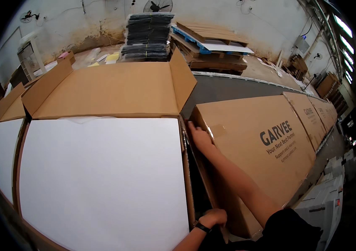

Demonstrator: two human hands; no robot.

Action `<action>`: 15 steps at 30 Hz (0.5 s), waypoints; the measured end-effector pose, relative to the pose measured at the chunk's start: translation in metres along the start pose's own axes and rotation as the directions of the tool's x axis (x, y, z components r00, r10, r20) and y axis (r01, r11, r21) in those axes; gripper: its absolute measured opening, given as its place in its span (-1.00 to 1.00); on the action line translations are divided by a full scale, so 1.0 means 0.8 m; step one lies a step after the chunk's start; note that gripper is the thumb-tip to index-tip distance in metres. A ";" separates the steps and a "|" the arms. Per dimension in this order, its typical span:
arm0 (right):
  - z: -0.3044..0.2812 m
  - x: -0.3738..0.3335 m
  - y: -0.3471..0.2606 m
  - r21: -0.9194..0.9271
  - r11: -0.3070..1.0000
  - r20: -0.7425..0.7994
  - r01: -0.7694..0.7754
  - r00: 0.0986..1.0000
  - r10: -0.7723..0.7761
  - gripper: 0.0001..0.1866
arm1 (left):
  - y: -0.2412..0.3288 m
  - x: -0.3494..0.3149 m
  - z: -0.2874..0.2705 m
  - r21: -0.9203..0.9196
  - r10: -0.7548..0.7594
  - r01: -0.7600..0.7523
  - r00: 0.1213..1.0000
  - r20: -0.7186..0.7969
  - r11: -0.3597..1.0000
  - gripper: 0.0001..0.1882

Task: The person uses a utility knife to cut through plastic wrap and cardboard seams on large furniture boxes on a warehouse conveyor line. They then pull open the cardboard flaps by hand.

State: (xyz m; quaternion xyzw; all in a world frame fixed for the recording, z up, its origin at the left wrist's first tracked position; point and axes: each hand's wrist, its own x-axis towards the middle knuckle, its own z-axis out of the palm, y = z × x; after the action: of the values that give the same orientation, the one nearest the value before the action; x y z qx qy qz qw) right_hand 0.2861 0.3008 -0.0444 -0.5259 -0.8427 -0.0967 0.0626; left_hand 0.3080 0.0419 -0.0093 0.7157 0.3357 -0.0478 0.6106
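An open cardboard box [190, 196] lies in front of me, a flat white sheet [102, 175] filling its top. Along its right side runs a brown cardboard side flap [203, 178], in the narrow gap before a closed carton. My right hand [201, 137] is at the far end of this flap, its fingers closed over the edge and partly hidden. At the near end my left hand [214, 217], with a dark band at the wrist, is curled round the flap's edge. The far flap [115, 90] of the box stands raised.
The closed brown carton [245, 121] sits close on the right, with more cartons [305, 113] behind it on a grey conveyor [228, 87]. Other open boxes [6, 146] line up on the left. Beyond stand a stack of black sheets [148, 37] and pallets [209, 42].
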 end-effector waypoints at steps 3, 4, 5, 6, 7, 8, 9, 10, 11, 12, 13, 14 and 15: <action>0.040 0.032 0.007 -0.069 0.997 0.309 -0.024 0.950 0.045 -0.47 | -0.011 0.004 -0.013 -0.015 -0.068 0.070 0.992 0.106 0.997 -0.82; 0.032 0.028 0.003 0.033 0.993 0.339 -0.115 0.936 0.097 -0.49 | -0.011 -0.002 -0.013 -0.101 -0.082 0.095 0.989 0.127 0.990 -0.81; 0.030 0.019 -0.001 0.036 0.992 0.336 -0.120 0.936 0.102 -0.49 | -0.010 -0.007 -0.011 -0.183 -0.093 0.121 0.984 0.152 0.976 -0.80; 0.028 0.001 -0.007 0.107 0.989 0.275 -0.105 0.959 0.072 -0.48 | -0.012 -0.015 -0.010 -0.175 -0.095 0.123 0.983 0.159 0.977 -0.80; 0.027 -0.020 -0.001 0.165 0.982 0.209 -0.090 0.976 0.054 -0.47 | -0.006 -0.026 -0.018 -0.244 -0.064 0.103 0.985 0.163 0.964 -0.76; 0.031 -0.042 0.001 0.115 0.990 0.162 -0.077 0.985 0.058 -0.44 | 0.004 -0.036 -0.026 -0.312 -0.033 0.085 0.985 0.168 0.946 -0.69; 0.035 -0.063 0.009 0.098 0.990 0.161 -0.098 0.984 0.081 -0.39 | 0.014 -0.042 -0.034 -0.377 -0.003 0.070 0.984 0.176 0.924 -0.62; 0.032 -0.090 0.008 0.152 0.980 0.161 -0.129 0.982 0.104 -0.38 | 0.020 -0.047 -0.038 -0.427 0.112 -0.031 0.980 0.166 0.904 -0.58; 0.020 -0.116 0.003 0.210 0.964 0.161 -0.161 0.979 0.128 -0.37 | 0.021 -0.051 -0.044 -0.476 0.219 -0.124 0.964 0.150 0.871 -0.54; 0.006 -0.148 0.002 0.297 0.941 0.182 -0.161 0.977 0.110 -0.37 | 0.029 -0.051 -0.045 -0.525 0.190 -0.082 0.969 0.156 0.847 -0.54; -0.025 -0.181 0.002 0.381 0.910 0.196 -0.165 0.976 0.096 -0.38 | 0.024 -0.042 -0.036 -0.537 0.285 -0.171 0.949 0.135 0.826 -0.54; -0.049 -0.205 0.013 0.465 0.863 0.236 -0.199 0.967 0.096 -0.40 | 0.029 -0.030 -0.028 -0.387 0.277 -0.209 0.952 0.130 0.898 -0.56; -0.070 -0.226 0.026 0.465 0.853 0.245 -0.236 0.961 0.132 -0.40 | 0.032 -0.012 -0.021 -0.229 0.279 -0.246 0.952 0.127 0.942 -0.58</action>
State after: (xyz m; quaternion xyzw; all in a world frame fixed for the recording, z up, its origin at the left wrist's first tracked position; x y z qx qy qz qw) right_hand 0.3842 0.1385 -0.0252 -0.5784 -0.7870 0.1809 0.1160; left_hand 0.3085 0.0524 0.0213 0.6795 0.1910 0.0137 0.7082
